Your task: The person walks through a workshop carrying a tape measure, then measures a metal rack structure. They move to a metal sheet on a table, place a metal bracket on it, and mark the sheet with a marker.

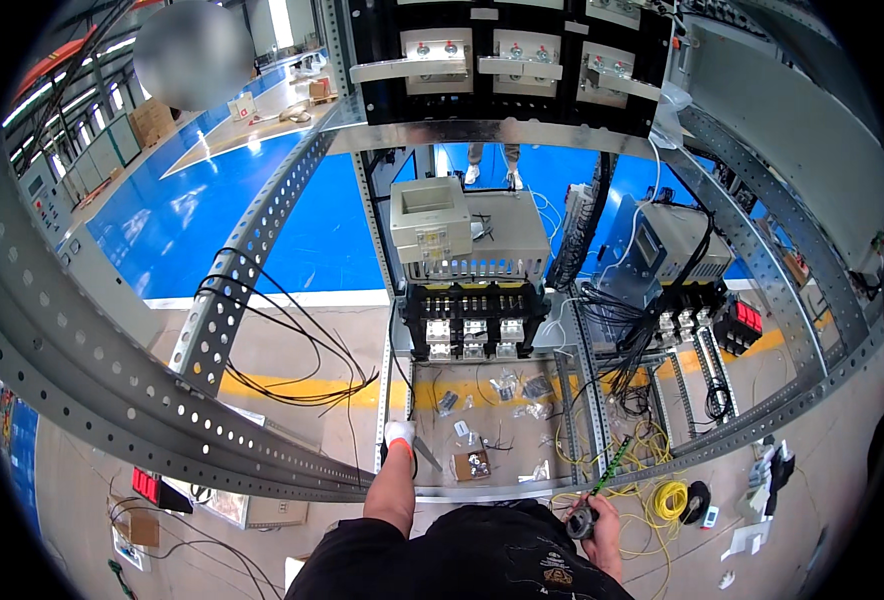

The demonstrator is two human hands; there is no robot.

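Note:
My left hand, in a white glove with an orange cuff, reaches down to a perforated metal post on the near left. It looks closed around the post, though the fingers are small and partly hidden. Bare, my right hand grips the dark round body of what looks like a tape measure in front of my right side. Its narrow green and black blade sticks out forward and to the right. Ahead stands a black terminal block with bright metal contacts, mounted inside the steel frame.
A curved perforated beam crosses between me and the frame. Black cables hang on the left; more bunch on the right. On the floor lie a small cardboard box, plastic bags and a yellow cable coil. Someone's legs show beyond.

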